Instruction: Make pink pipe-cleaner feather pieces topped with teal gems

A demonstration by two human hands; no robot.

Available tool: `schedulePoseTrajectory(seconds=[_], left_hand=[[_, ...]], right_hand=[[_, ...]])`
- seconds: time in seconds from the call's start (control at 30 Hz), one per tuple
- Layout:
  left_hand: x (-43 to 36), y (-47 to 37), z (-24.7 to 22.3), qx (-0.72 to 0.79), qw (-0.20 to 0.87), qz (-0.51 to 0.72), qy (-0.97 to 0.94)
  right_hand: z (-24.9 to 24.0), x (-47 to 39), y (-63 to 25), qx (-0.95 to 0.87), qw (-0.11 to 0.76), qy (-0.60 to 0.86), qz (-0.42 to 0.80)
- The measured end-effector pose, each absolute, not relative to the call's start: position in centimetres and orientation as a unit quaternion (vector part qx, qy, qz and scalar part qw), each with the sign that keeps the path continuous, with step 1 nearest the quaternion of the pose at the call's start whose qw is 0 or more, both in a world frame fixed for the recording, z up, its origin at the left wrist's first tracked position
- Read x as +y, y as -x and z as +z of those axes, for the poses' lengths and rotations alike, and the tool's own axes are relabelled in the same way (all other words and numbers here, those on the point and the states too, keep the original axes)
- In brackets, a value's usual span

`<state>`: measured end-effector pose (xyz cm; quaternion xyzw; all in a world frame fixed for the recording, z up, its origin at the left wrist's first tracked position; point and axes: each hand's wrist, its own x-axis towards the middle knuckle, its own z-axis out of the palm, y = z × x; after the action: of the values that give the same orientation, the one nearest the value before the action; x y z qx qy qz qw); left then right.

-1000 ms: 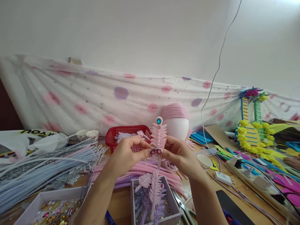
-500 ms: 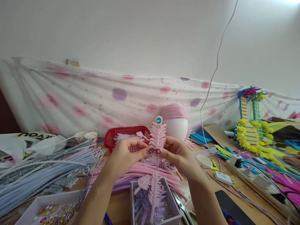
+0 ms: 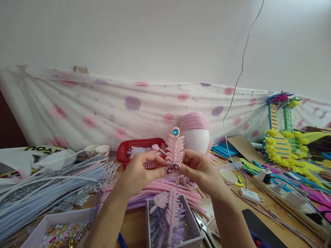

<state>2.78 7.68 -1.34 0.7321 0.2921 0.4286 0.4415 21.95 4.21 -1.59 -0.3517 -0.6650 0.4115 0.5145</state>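
Observation:
Between both hands stands a pink feather-shaped ornament (image 3: 175,148), upright, with a blue gem at its tip and small pearls down its middle. My left hand (image 3: 144,168) pinches its lower part from the left. From the right, my right hand (image 3: 198,168) pinches the same part, the two thumbs close together in front. The other fingers are partly hidden behind the ornament. Below the hands, more pink leaf-shaped pieces (image 3: 172,215) lie over a light grey box (image 3: 192,220) that holds lilac pieces and beads.
A red basket (image 3: 122,151) and a white foam head form (image 3: 195,137) with a pink top stand behind. Bundled pipe cleaners (image 3: 59,186) lie left, beside a tray of gems (image 3: 49,224). Scissors (image 3: 204,227), a phone (image 3: 261,229), a small bowl (image 3: 228,176) and cables lie right.
Both hands still pinch the ornament. My left thumb has slipped slightly lower relative to the right thumb. The whole view has shifted a little, moving the scene slightly rightward.

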Motion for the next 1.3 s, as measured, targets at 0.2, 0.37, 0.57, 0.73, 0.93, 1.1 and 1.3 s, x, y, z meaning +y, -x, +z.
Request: schedulePoseTrajectory(seconds=[0.2,0.37,0.57,0.73,0.93,1.1,1.3], left_hand=[[7.6,-3.2,-1.3,0.296,0.419,0.409,-0.755],[7.5,-3.2,-1.4,0.276,0.437,0.415,-0.749],[7.5,-3.1,-1.3,0.248,0.516,0.4,-0.715],[7.3,-3.9,-1.6,0.235,0.577,0.46,-0.633],[6.5,-6.1,-2.6,0.226,0.607,0.537,-0.541],[6.4,-6.1,-2.5,0.272,0.524,0.543,-0.597],[7.2,-4.0,-1.8,0.254,0.524,0.428,-0.691]], right_hand=[[-0.9,3.8,-22.2,-0.664,0.497,0.361,0.426],[-0.9,3.8,-22.3,-0.666,0.493,0.348,0.439],[-1.0,3.6,-22.3,-0.669,0.492,0.344,0.438],[-0.9,3.6,-22.2,-0.684,0.496,0.315,0.433],[-1.0,3.9,-22.1,-0.665,0.536,0.291,0.432],[-1.1,4.2,-22.3,-0.65,0.551,0.292,0.434],[-1.0,3.8,-22.6,-0.66,0.519,0.296,0.455]])
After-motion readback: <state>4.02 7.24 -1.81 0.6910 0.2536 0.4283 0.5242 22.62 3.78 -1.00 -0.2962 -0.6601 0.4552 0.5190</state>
